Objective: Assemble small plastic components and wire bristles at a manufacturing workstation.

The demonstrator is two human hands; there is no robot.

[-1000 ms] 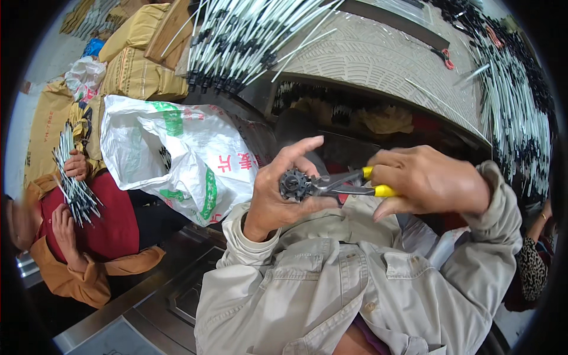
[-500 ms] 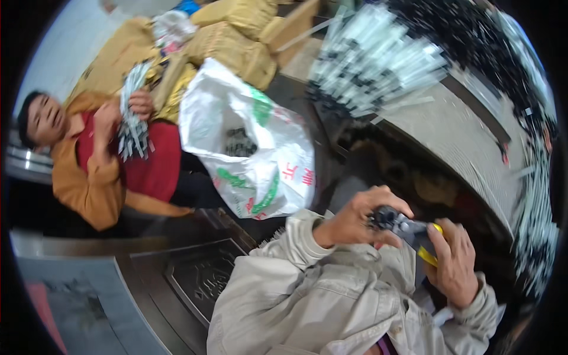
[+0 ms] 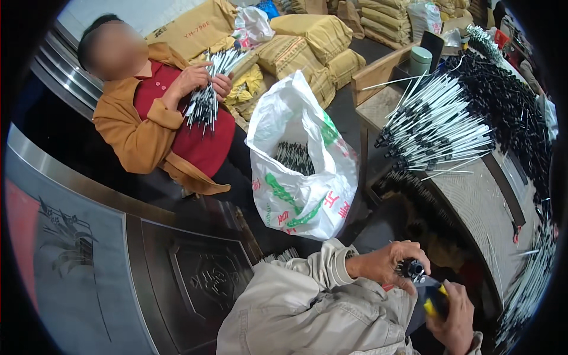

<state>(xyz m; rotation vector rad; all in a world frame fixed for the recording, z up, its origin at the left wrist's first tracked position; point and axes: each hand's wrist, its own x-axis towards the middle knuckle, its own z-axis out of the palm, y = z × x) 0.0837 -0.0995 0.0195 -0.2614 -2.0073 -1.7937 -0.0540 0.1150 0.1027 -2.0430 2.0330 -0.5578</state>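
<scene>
My left hand (image 3: 384,264) is closed round a black plastic tubular piece (image 3: 409,267), its open round end facing up. My right hand (image 3: 454,318) grips a pair of pliers with yellow-and-black handles (image 3: 443,290). The grey jaws of the pliers meet the edge of the black piece; whether they bite on it I cannot tell. Both hands are close together in front of my beige jacket (image 3: 331,310). Just beyond them is the table, where a large heap of thin white rods with black ends (image 3: 438,124) is fanned out.
A white woven sack (image 3: 307,204) with dark-ended rods inside stands ahead. Left of it a person (image 3: 189,112) holds a rod bundle (image 3: 216,89). Black parts (image 3: 497,89) and more rods (image 3: 529,296) cover the table's (image 3: 473,195) far and right sides. Yellow sacks (image 3: 302,53) lie behind.
My view has swung, so the surroundings sit further right in the picture. Both hands keep the black piece and pliers together. The other person's rod bundle has tilted.
</scene>
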